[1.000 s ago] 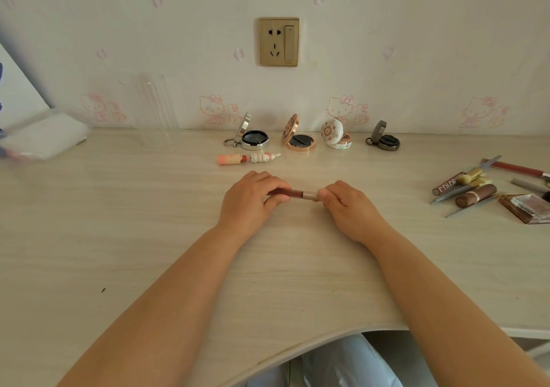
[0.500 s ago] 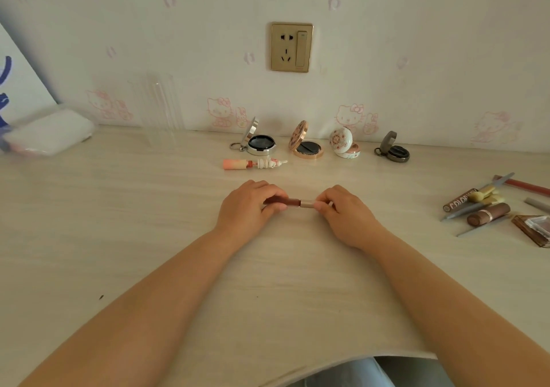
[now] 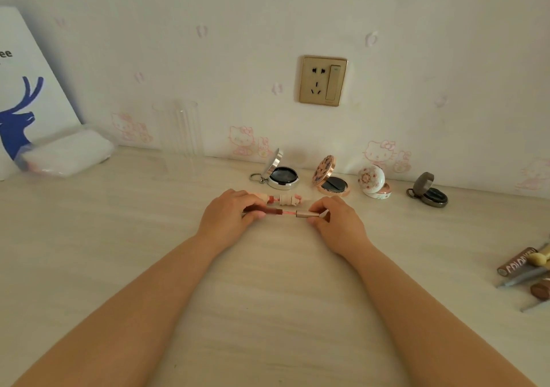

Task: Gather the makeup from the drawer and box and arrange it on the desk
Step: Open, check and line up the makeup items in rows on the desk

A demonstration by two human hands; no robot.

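Observation:
Both hands hold one lip gloss just above the pale wooden desk. My left hand grips its dark red tube. My right hand pinches its gold cap, pulled a little off the tube so a thin pink wand shows between them. Just behind lies a peach and cream lip gloss, its left end hidden by my left hand. Several open compacts stand along the wall: a silver compact, a gold compact, a white floral compact and a dark grey compact.
More makeup tubes and pencils lie at the desk's right edge. A clear plastic holder stands against the wall. A white tissue pack and a white board with a blue deer sit at the far left. A wall socket is above.
The cap has come apart from the tube, showing the wand. Both hands have moved away from me, close to the peach lip gloss. The camera has tilted up.

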